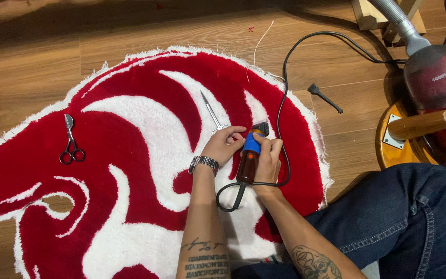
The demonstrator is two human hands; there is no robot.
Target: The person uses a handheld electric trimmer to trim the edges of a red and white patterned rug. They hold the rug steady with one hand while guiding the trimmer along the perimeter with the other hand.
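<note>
I'm watching the head cam, looking down at a red-and-white tufted rug lying flat on a wood plank floor.

R hand is wrapping around an electric carving clipper, fingers closed on the blue-taped part of the body; dark red lower body is sticking out below the hand twd the wrist. Black clipper head is pointing away from the person and sitting on the pile at a red/white edge near the rug's right side.

L hand is lying just beside the clipper head, palm down on the rug, fingers curling over the handle end of long silver scissors; blades are pointing up and away over the white pile. Can't tell if it's truly gripping them or just pressing on them. Metal wristwatch on L wrist.

Black power cord is running from the clipper's tail, looping on the rug, then going up and right across the floor.

Second pair, small scissors, is lying on red pile, well apart to the left, untouched.

Dark red vacuum cleaner w/ grey hose is standing upper right, next to a wooden stool. Small black tool is lying on the floor between rug and stool. Person's jeans-clad leg is at lower right.
</note>
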